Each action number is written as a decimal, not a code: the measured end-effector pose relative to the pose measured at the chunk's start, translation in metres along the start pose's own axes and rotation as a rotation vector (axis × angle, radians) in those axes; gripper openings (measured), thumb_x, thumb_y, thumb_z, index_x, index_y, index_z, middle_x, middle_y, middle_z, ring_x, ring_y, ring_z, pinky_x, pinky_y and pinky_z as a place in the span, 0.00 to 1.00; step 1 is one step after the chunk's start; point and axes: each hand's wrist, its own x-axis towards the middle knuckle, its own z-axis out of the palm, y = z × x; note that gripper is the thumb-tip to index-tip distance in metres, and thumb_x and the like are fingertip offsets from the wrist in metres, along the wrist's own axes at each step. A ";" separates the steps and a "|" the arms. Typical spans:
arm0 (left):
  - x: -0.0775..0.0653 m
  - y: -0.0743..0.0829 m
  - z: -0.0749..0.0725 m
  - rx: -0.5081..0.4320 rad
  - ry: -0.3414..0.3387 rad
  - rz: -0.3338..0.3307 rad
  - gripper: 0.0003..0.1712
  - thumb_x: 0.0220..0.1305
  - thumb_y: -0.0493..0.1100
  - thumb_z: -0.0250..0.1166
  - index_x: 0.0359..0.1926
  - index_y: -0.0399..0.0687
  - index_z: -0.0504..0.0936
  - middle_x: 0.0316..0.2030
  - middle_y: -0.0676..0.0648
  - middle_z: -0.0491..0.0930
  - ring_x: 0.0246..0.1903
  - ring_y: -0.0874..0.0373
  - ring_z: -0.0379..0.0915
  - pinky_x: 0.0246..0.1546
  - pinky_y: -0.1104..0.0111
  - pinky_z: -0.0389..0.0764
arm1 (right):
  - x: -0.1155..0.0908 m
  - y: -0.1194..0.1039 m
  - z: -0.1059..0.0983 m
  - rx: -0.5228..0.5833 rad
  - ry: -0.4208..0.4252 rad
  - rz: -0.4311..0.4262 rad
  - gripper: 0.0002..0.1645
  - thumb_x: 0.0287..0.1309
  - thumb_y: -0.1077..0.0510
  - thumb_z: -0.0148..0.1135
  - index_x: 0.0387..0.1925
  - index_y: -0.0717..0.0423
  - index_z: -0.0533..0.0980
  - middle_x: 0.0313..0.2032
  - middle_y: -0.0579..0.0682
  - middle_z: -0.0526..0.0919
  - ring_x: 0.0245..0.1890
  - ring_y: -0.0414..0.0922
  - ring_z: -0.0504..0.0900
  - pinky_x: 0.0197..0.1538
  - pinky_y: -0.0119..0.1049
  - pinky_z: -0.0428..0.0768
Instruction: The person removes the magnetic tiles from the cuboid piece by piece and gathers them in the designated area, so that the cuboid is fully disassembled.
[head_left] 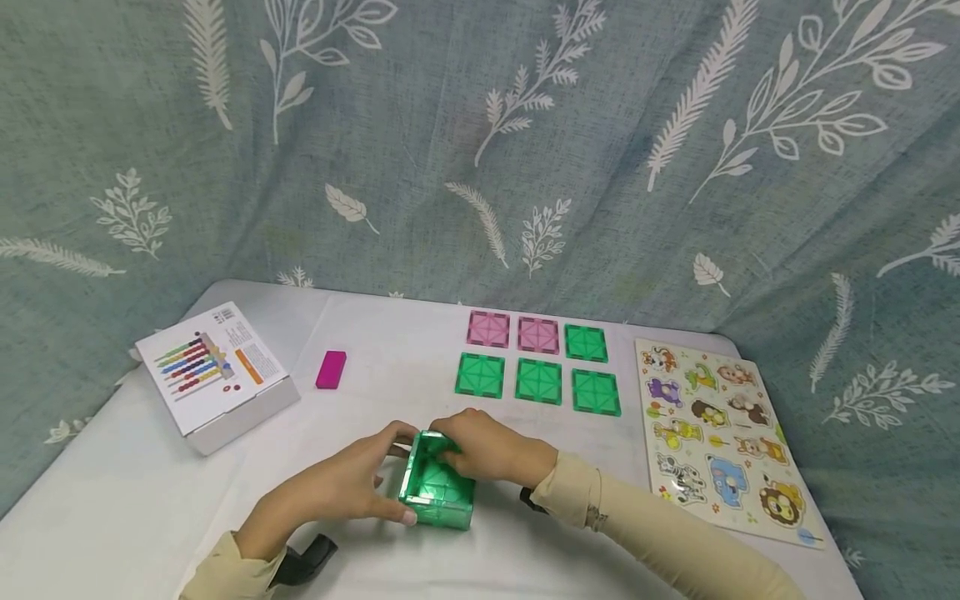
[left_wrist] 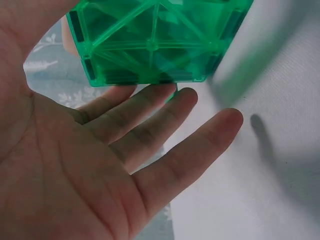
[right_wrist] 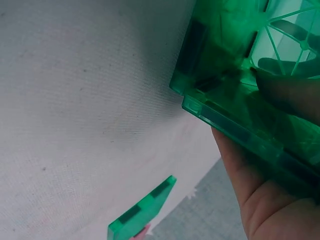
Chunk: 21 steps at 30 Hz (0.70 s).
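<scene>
An open-topped box of green magnetic tiles (head_left: 441,483) stands at the near middle of the table. My left hand (head_left: 341,483) spans its left side, thumb at the near corner and index finger at the far corner. In the left wrist view the other fingers of this hand stretch out loosely below a green tile wall (left_wrist: 150,45). With the thumb inside and the fingers outside, my right hand (head_left: 483,446) pinches the far wall. The right wrist view shows that thumb over the see-through green tiles (right_wrist: 225,110).
Green tiles (head_left: 538,381) and two pink tiles (head_left: 488,329) lie in two rows behind the box. To the left are a magenta block (head_left: 331,369) and a white box (head_left: 240,417) picturing a bead toy. An animal puzzle board (head_left: 720,433) lies at the right.
</scene>
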 end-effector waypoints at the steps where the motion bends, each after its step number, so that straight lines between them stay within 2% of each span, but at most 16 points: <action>1: 0.000 0.001 0.000 0.016 0.004 0.004 0.50 0.48 0.53 0.81 0.65 0.43 0.63 0.65 0.40 0.72 0.66 0.36 0.69 0.51 0.48 0.84 | 0.000 0.000 0.000 -0.003 0.003 -0.001 0.11 0.66 0.62 0.63 0.49 0.55 0.82 0.40 0.46 0.89 0.37 0.31 0.82 0.41 0.21 0.78; 7: -0.001 0.003 -0.002 0.054 0.009 0.008 0.48 0.48 0.54 0.81 0.63 0.45 0.64 0.63 0.41 0.75 0.64 0.38 0.72 0.49 0.49 0.84 | 0.001 0.003 0.002 0.034 0.034 0.018 0.08 0.64 0.59 0.66 0.45 0.54 0.83 0.37 0.44 0.89 0.33 0.30 0.80 0.37 0.21 0.77; 16: 0.000 0.003 -0.001 0.092 0.020 -0.004 0.48 0.47 0.57 0.81 0.63 0.46 0.65 0.62 0.43 0.75 0.63 0.41 0.73 0.48 0.54 0.84 | 0.002 0.023 0.003 0.243 0.077 0.094 0.08 0.60 0.52 0.71 0.37 0.51 0.83 0.31 0.42 0.85 0.29 0.31 0.73 0.34 0.23 0.73; 18: 0.000 0.004 -0.001 0.088 0.018 -0.019 0.49 0.46 0.57 0.81 0.63 0.47 0.65 0.62 0.43 0.75 0.63 0.42 0.74 0.49 0.54 0.84 | 0.001 0.028 0.002 0.285 0.078 0.114 0.09 0.60 0.51 0.71 0.38 0.50 0.83 0.29 0.41 0.83 0.29 0.33 0.72 0.35 0.25 0.73; 21: 0.001 0.004 0.000 0.073 0.012 -0.035 0.49 0.46 0.56 0.81 0.63 0.46 0.64 0.63 0.43 0.74 0.64 0.42 0.73 0.50 0.54 0.84 | -0.001 0.035 0.000 0.322 0.074 0.150 0.12 0.61 0.50 0.70 0.43 0.49 0.83 0.33 0.40 0.83 0.33 0.34 0.74 0.39 0.27 0.75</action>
